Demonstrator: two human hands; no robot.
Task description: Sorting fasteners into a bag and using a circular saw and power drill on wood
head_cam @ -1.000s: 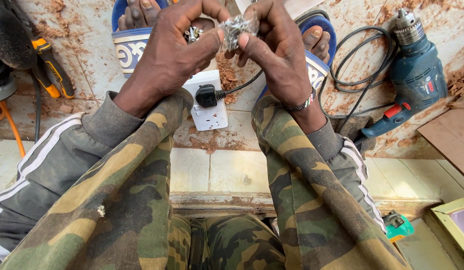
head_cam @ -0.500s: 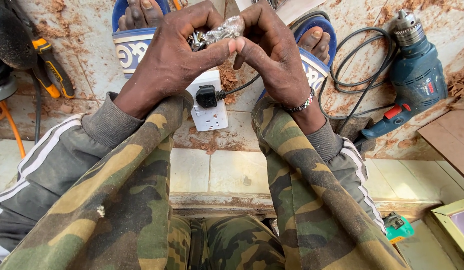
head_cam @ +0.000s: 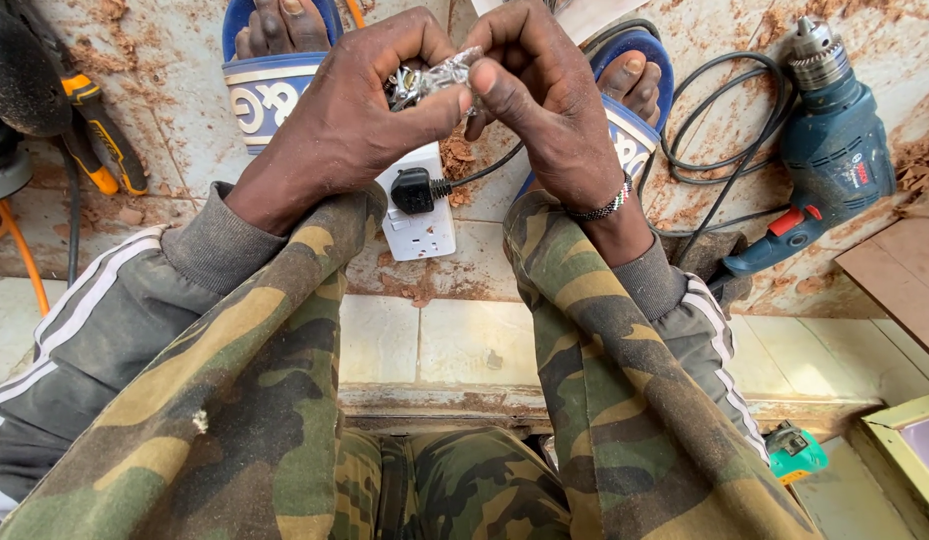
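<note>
Two bare hands, one small item between them. The left hand (head_cam: 339,130) and right hand (head_cam: 544,110) are both closed in a fingertip pinch on a small crumpled packet of clear shiny plastic with little silvery metal pieces inside (head_cam: 434,77); thumbs and forefingers meet on it from either side, with no gap showing.

Position: the packet sits at the top of the grip, raised above the knees, with the white wall-type socket block and its black plug (head_cam: 416,205) directly below the fingers on the floor.

Orientation: long axis runs roughly left to right, slightly raised toward the right hand's end; the bulkier, metal-filled end lies at the left hand's fingertips.

Progress, as judged: the packet appears still bunched shut, no pieces lie loose in either palm, so getting at the contents seems barely begun. Whether a tear has started cannot be told.

Surroundings: blue power drill with black cable (head_cam: 834,130), well to the right of the grip; blue-and-white sandals (head_cam: 269,90) beyond the hands; yellow-handled tool (head_cam: 99,130) far left.
</note>
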